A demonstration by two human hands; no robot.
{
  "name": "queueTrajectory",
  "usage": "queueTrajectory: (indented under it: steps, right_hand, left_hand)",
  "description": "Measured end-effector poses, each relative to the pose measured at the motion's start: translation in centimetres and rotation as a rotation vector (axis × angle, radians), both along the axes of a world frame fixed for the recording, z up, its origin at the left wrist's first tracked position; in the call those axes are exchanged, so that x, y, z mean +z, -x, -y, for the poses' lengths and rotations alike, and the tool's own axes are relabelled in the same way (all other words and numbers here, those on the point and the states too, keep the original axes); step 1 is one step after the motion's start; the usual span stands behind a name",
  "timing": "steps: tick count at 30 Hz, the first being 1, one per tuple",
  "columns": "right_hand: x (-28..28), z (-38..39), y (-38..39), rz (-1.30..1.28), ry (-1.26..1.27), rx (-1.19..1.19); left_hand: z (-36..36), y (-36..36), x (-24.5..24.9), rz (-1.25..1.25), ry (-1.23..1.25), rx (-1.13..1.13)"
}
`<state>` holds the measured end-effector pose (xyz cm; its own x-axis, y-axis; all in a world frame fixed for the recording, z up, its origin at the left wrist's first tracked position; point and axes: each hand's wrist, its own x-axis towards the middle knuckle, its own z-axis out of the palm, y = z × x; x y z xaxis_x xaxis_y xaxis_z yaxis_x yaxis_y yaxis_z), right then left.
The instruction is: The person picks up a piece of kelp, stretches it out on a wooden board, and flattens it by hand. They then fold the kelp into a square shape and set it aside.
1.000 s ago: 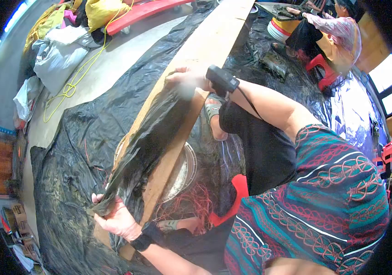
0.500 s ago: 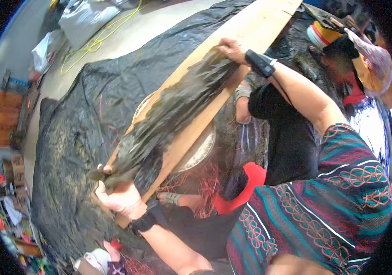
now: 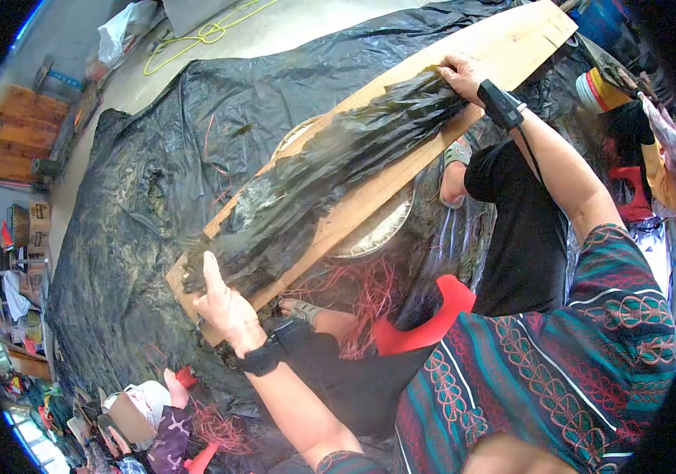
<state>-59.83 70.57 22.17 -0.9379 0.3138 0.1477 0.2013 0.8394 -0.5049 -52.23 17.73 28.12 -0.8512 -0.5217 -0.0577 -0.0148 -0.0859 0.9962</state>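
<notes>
A long wooden board [image 3: 512, 43] runs diagonally through the middle of the view. Wide, wet-looking dark leafy strips [image 3: 298, 178] lie stretched along it. At the upper right, my right hand [image 3: 463, 77] is closed on one end of the strips. Near the board's lower left end, my left hand [image 3: 226, 310] is beside the other end of the strips, one finger stretched out and the fingers apart. Its palm side partly shows, and the strips' edge near it is blurred.
Under the board is a round, pale-rimmed basin [image 3: 381, 233] on black plastic sheeting [image 3: 129, 229]. Red strings [image 3: 366, 304] and a red seat [image 3: 425, 320] are near my legs. Another person's arm and patterned clothing [image 3: 170, 434] show at the lower left. A yellow cord [image 3: 210, 33] lies at the top.
The view has shifted, so the board sits farther right. My left hand, earlier gripping the lower end of the strips, has opened. The strips lie flatter on the board.
</notes>
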Motion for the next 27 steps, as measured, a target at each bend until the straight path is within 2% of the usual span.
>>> queueTrajectory:
  steps: [1, 2, 3, 5, 8, 9, 11, 12, 13, 15, 16, 17, 18, 19, 21, 23, 25, 27]
  right_hand:
    - [0.2, 0.1, -0.1, 0.012, -0.023, -0.016]
    - [0.3, 0.2, -0.2, 0.024, -0.047, -0.034]
    - [0.0, 0.0, 0.0, 0.025, -0.048, -0.034]
    - [-0.2, -0.2, 0.3, 0.045, -0.085, -0.030]
    - [0.0, -0.1, 0.4, 0.067, -0.136, -0.032]
    - [0.2, 0.2, 0.4, 0.068, -0.143, -0.042]
    - [0.5, 0.6, 0.4, 0.081, -0.044, -0.054]
    - [0.3, 0.4, 0.6, 0.090, -0.046, -0.057]
    - [-0.1, 0.4, 0.9, 0.094, 0.015, -0.110]
    - [0.0, 0.3, 0.9, 0.075, -0.099, -0.110]
    - [0.0, 0.1, 0.9, 0.065, -0.127, -0.102]
    - [-0.6, -0.2, 1.1, 0.054, -0.153, -0.091]
    - [-2.4, -0.5, 1.4, -0.029, 0.102, -0.134]
    - [-2.6, -0.2, 1.4, -0.063, 0.156, -0.118]
    - [-2.9, -0.4, 1.4, -0.120, 0.145, -0.089]
    - [-2.6, -0.6, 1.1, -0.097, 0.139, -0.108]
    - [-2.6, -0.4, 1.0, -0.068, 0.144, -0.119]
    - [-3.2, -0.6, 1.7, -0.090, 0.106, -0.122]
  left_hand:
    - [0.4, -0.2, 0.2, 0.003, 0.029, -0.023]
    - [1.4, -0.4, 0.3, 0.192, 0.273, -0.132]
    - [1.7, -0.5, 0.0, 0.192, 0.272, -0.133]
    - [1.4, -0.5, 0.1, -0.005, -0.224, -0.163]
    - [2.5, 0.5, -0.5, -0.096, -0.173, -0.305]
    - [2.5, 1.2, -0.4, -0.097, -0.094, -0.315]
    - [1.8, 1.4, 1.1, -0.275, 0.359, -0.324]
    - [1.6, 1.3, 2.4, -0.349, 0.365, -0.328]
    - [2.0, 1.5, 2.6, -0.524, 0.040, -0.495]
    - [1.0, 0.6, 4.4, -0.601, -0.086, -0.553]
    - [2.0, 1.0, 4.1, -0.609, 0.033, -0.617]
    - [3.0, 1.1, 3.7, -0.556, 0.054, -0.697]
    - [2.7, 0.8, 4.2, -0.472, 0.292, -0.712]
    - [2.4, 0.4, 4.8, -0.383, 0.531, -0.717]
    - [2.2, -0.6, 3.9, -0.212, 0.675, -0.827]
    - [1.8, -2.2, 3.1, -0.050, 0.717, -0.840]
    - [2.4, -2.7, 2.9, -0.013, 0.685, -0.851]
    - [3.6, -2.3, 2.5, 0.163, 0.444, -0.687]
